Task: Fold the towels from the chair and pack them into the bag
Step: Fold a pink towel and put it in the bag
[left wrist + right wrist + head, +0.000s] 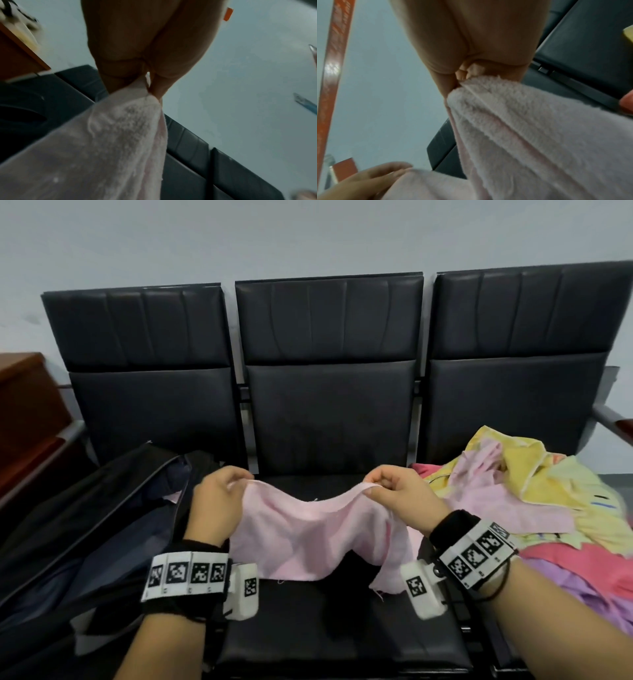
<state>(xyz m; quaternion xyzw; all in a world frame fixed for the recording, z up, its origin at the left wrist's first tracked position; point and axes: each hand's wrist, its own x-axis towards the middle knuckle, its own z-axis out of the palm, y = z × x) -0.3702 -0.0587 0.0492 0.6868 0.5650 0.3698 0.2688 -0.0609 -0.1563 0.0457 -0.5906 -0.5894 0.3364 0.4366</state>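
Note:
A pale pink towel (308, 529) hangs above the middle black seat (329, 638), held up by its top edge. My left hand (236, 481) pinches the left corner and my right hand (375, 486) pinches the right corner; the cloth sags between them. The left wrist view shows the pink towel (102, 148) pinched between thumb and finger, and the right wrist view shows the same towel (530, 128) pinched likewise. A dark open bag (102, 525) lies on the left seat. A heap of yellow, pink, red and purple towels (534, 501) covers the right seat.
Three black padded chairs (329, 323) stand in a row against a grey wall. A brown wooden cabinet (27, 405) sits at the far left. A metal armrest (613, 419) juts out at the far right.

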